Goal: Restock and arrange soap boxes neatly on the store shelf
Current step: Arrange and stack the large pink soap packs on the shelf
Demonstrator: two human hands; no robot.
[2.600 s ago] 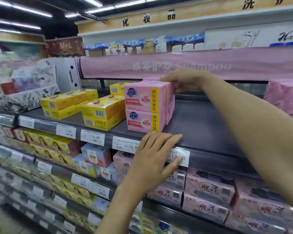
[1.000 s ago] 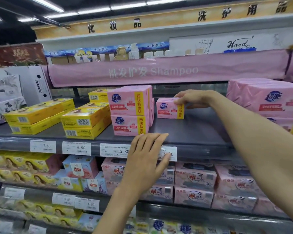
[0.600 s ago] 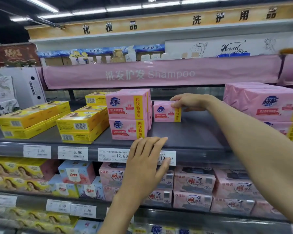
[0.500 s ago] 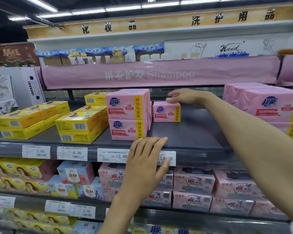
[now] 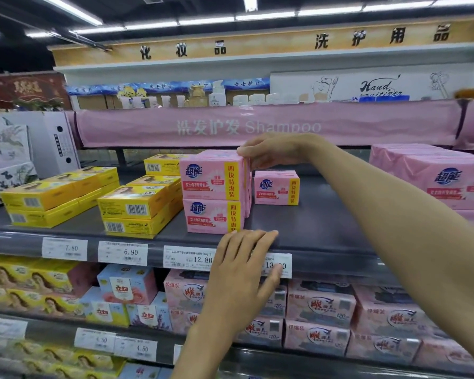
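A store shelf [image 5: 326,231] of soap.
Right grip [image 5: 260,153] pinches the top pink box [image 5: 211,176]; left grip [image 5: 241,272] lies flat over a price tag [image 5: 271,265]; yellow boxes [image 5: 134,203] stand left.

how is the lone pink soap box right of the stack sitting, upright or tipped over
Upright: the pink soap box sits flat on the shelf, label level and facing out.

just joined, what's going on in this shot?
A person is stocking pink soap boxes on a grey store shelf. The right hand grips the top pink box of a two-high stack at its upper right edge. The left hand rests flat on the shelf's front lip. A single pink box sits untouched, further back to the right.
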